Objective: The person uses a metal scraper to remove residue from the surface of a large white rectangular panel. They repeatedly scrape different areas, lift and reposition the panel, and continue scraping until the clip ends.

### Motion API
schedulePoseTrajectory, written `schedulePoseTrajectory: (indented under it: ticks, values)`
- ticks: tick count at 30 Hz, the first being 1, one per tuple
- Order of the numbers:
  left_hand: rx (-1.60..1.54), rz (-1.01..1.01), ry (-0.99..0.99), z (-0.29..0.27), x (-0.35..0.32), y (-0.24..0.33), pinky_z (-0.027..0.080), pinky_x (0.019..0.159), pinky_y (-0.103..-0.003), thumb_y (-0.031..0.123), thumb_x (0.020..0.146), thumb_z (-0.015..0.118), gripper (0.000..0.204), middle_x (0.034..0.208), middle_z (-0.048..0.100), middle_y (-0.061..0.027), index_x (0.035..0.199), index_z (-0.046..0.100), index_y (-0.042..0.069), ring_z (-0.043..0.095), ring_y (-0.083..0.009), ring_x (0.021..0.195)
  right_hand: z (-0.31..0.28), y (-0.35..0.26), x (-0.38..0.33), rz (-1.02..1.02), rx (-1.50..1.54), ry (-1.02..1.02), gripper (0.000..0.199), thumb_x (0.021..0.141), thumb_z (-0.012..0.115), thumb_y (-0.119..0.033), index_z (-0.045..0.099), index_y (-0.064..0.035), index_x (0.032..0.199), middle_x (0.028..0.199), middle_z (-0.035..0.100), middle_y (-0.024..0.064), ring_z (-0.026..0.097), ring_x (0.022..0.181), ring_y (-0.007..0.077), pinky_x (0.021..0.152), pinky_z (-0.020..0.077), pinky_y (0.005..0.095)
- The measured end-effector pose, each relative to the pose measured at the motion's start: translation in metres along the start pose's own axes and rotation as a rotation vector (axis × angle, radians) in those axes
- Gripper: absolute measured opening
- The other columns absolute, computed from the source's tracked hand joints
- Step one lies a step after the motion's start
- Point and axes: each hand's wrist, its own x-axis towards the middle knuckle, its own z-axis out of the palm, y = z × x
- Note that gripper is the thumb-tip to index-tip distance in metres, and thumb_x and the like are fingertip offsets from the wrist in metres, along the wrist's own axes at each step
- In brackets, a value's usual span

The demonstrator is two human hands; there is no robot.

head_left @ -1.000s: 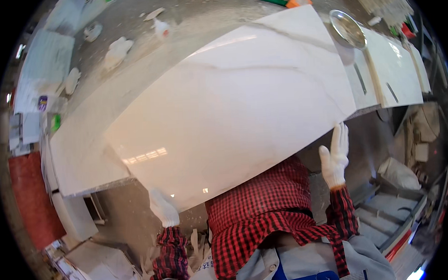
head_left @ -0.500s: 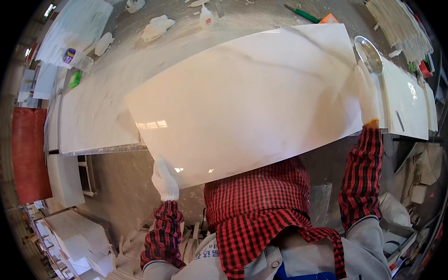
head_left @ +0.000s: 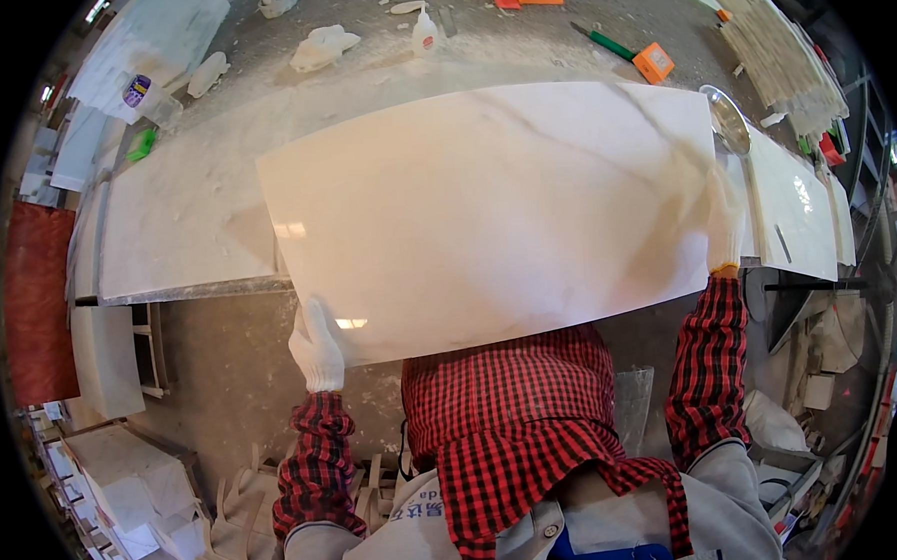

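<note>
Your left hand [head_left: 316, 351] grips the near left corner of the white slab [head_left: 486, 218], thumb on top. Your right hand [head_left: 725, 223] lies along its right edge (whether those fingers close on it, I cannot tell). The slab overhangs the near side of the table [head_left: 186, 226], its far right corner beside a metal bowl [head_left: 730, 123].

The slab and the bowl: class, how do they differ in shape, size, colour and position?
The slab is large and four-sided; the bowl is small and round. The slab is white with grey veins; the bowl looks silvery. The left hand holds the slab; the bowl sits by its far right corner. Both look shiny.
</note>
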Motion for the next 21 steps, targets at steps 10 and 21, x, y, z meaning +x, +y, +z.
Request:
schedulePoseTrajectory:
  ticks: [10,21]
  values:
    - [0.039,-0.064,-0.088,-0.003,0.017,0.022,0.046,0.077,-0.028,0.033,0.107,0.05,0.045,0.092,0.066,-0.0044,0.117,0.064,-0.008,0.053,-0.0099,0.084,0.0,-0.006,-0.028,0.034,-0.287,0.055,0.049,0.1,0.058,-0.034,0.059,-0.0043,0.139,0.139,0.061,0.0187,0.06,0.124,0.0333,0.106,0.0427,0.0376]
    - [0.036,-0.056,-0.082,-0.003,0.016,0.022,0.046,0.077,-0.028,0.032,0.106,0.052,0.044,0.092,0.066,-0.0028,0.119,0.064,-0.009,0.053,-0.0094,0.085,0.084,-0.121,0.048,-0.671,-0.447,-0.075,0.035,0.093,0.063,-0.035,0.071,-0.0073,0.113,0.112,0.07,0.0149,0.064,0.106,0.0353,0.101,0.044,0.046]
